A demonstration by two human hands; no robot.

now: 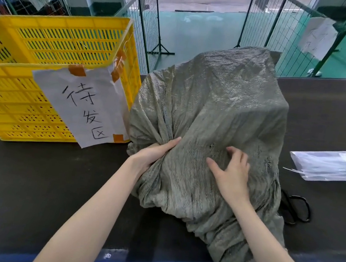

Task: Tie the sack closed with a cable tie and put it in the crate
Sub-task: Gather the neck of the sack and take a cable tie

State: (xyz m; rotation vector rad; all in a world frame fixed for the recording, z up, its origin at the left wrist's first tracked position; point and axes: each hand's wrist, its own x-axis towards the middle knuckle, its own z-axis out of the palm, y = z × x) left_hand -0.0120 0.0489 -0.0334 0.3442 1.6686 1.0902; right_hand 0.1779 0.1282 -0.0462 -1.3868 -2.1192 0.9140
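Note:
A bulky grey-green woven sack (pixel 218 105) lies on the dark table, its loose end trailing over the near edge. My left hand (pixel 154 152) pinches a bunch of the sack's fabric on its left side. On top of the sack rests my right hand (pixel 231 172), fingers spread, holding nothing. To the left stands a yellow slotted plastic crate (pixel 55 37) with a taped white paper label (pixel 89 104). A clear packet of cable ties (pixel 332 165) lies at the right, a few white tie ends sticking out.
Black scissors (pixel 297 206) lie on the table just right of the sack, partly hidden by it. The table's blue front edge (pixel 153 260) runs near me. Wire-mesh fence panels (pixel 272 30) and a green floor are behind the table.

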